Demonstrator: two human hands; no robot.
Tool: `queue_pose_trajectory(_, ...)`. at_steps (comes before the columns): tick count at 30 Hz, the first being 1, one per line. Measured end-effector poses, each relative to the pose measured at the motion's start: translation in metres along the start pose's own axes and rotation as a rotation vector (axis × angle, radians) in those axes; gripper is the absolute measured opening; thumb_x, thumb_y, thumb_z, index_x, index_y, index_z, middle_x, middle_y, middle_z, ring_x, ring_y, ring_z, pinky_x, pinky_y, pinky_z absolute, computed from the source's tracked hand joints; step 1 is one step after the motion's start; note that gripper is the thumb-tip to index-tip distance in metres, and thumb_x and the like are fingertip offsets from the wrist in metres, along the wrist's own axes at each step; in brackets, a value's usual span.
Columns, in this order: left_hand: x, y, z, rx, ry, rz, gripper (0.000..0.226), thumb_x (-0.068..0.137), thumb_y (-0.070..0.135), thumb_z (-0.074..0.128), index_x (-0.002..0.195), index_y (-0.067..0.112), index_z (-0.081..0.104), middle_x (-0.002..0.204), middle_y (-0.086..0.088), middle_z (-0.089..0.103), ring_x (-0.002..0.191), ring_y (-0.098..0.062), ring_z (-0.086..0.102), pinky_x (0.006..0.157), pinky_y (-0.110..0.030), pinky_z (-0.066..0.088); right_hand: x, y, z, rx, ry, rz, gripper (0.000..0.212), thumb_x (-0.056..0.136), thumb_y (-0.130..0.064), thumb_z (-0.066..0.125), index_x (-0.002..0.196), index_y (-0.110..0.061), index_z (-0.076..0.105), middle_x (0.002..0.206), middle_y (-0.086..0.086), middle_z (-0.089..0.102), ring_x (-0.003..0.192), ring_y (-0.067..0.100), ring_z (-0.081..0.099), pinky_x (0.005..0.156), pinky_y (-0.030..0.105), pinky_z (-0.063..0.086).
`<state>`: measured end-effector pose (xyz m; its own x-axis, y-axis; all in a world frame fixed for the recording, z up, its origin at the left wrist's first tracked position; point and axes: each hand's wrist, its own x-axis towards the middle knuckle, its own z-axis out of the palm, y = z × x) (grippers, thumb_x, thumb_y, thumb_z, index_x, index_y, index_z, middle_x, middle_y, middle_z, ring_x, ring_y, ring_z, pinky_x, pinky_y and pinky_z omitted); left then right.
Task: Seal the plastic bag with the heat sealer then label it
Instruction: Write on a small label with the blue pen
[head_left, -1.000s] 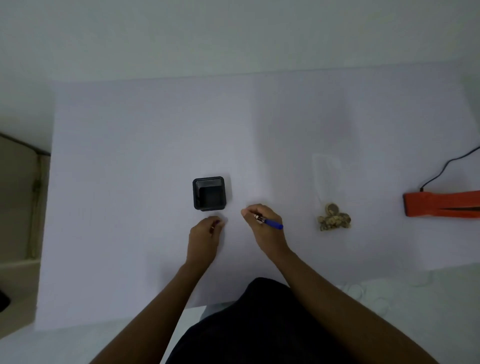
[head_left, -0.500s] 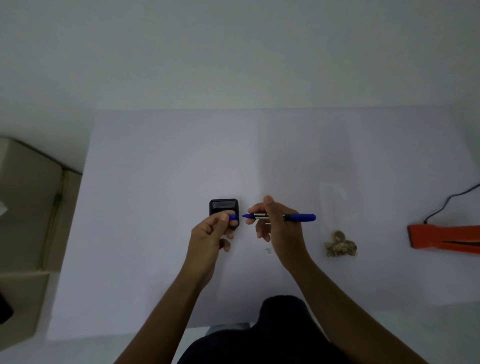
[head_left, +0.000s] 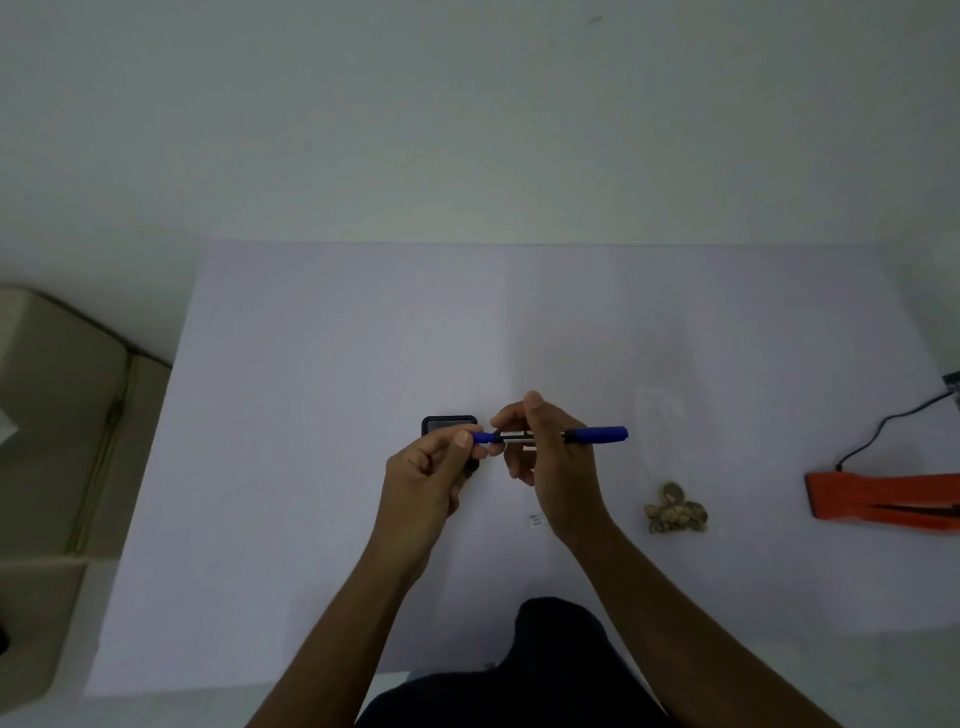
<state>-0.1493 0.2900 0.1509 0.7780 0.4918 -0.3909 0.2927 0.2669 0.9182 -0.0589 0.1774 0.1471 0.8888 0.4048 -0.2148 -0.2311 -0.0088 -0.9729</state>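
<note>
2 hands meet over the middle of the pale bench (head_left: 311, 467), both on a blue marker (head_left: 597, 434) held level. Right hand (head_left: 556, 467) has its fingers curled round the silver-banded barrel; left hand (head_left: 431, 478) pinches the blue end between thumb and forefinger. Partly hidden behind the left hand sits a small black box (head_left: 441, 423). A tiny printed label (head_left: 536, 519) lies on the bench just beside the right wrist. To the right, well apart, the clear plastic bag (head_left: 670, 499) lies flat (brownish contents bunched at its near end), and further right the orange heat sealer (head_left: 883, 501) with its black cord (head_left: 883, 431)
</note>
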Motion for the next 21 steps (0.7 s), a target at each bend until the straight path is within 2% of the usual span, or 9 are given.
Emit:
queue_pose_trajectory(4, 0.003, -0.002, 0.002, 0.217, 0.024, 0.091, 0.024, 0.092, 0.041, 0.049, 0.093, 0.030, 0.071, 0.074, 0.005, 0.071, 0.058, -0.002, 0.053, 0.053, -0.014, 0.044, 0.003, -0.008, 0.008, 0.071, 0.046, -0.012, 0.048, 0.099, -0.042, 0.046, 0.073, -0.002, 0.051, 0.055, 0.002, 0.046, 0.047, 0.010, 0.041, 0.045, 0.017, 0.036)
queue_pose_trajectory(7, 0.006, -0.003, 0.001, 0.356, 0.027, 0.198, 0.034, 0.091, 0.044, 0.046, 0.087, 0.021, 0.071, 0.072, 0.003, 0.068, 0.063, -0.011, 0.058, 0.060, -0.012, 0.047, 0.005, -0.009, 0.015, 0.094, 0.138, -0.017, 0.046, 0.104, -0.034, 0.050, 0.066, -0.009, 0.044, 0.051, -0.005, 0.041, 0.044, 0.006, 0.037, 0.043, 0.017, 0.034)
queue_pose_trajectory(10, 0.007, 0.001, -0.001, 0.308, -0.001, 0.211, 0.037, 0.095, 0.037, 0.045, 0.087, 0.012, 0.071, 0.071, 0.000, 0.065, 0.065, -0.016, 0.059, 0.062, -0.018, 0.050, 0.005, -0.007, 0.022, 0.092, 0.186, -0.047, 0.042, 0.105, -0.023, 0.049, 0.065, -0.014, 0.043, 0.051, -0.006, 0.040, 0.045, 0.007, 0.036, 0.044, 0.018, 0.035)
queue_pose_trajectory(14, 0.007, 0.012, 0.002, 0.278, -0.041, 0.162, 0.032, 0.101, 0.027, 0.044, 0.080, 0.016, 0.065, 0.064, 0.003, 0.057, 0.055, -0.002, 0.051, 0.054, -0.011, 0.041, 0.006, -0.010, 0.028, 0.128, 0.212, -0.076, 0.037, 0.096, -0.027, 0.049, 0.063, -0.016, 0.039, 0.052, -0.006, 0.037, 0.048, 0.010, 0.034, 0.046, 0.022, 0.034)
queue_pose_trajectory(17, 0.008, 0.019, 0.004, 0.249, -0.071, 0.127, 0.034, 0.103, 0.025, 0.041, 0.077, 0.017, 0.061, 0.062, 0.003, 0.054, 0.052, -0.001, 0.048, 0.052, -0.010, 0.039, 0.008, -0.011, 0.033, 0.130, 0.206, -0.082, 0.037, 0.097, -0.026, 0.047, 0.062, -0.017, 0.039, 0.052, -0.005, 0.036, 0.048, 0.010, 0.033, 0.047, 0.023, 0.033)
queue_pose_trajectory(21, 0.013, 0.022, -0.014, 0.258, -0.083, 0.134, 0.037, 0.105, 0.024, 0.041, 0.075, 0.014, 0.061, 0.061, 0.002, 0.053, 0.051, -0.001, 0.046, 0.052, -0.011, 0.039, 0.011, -0.002, 0.041, 0.166, 0.094, -0.051, 0.038, 0.102, -0.022, 0.048, 0.065, -0.013, 0.043, 0.055, -0.001, 0.038, 0.047, 0.009, 0.035, 0.044, 0.019, 0.034)
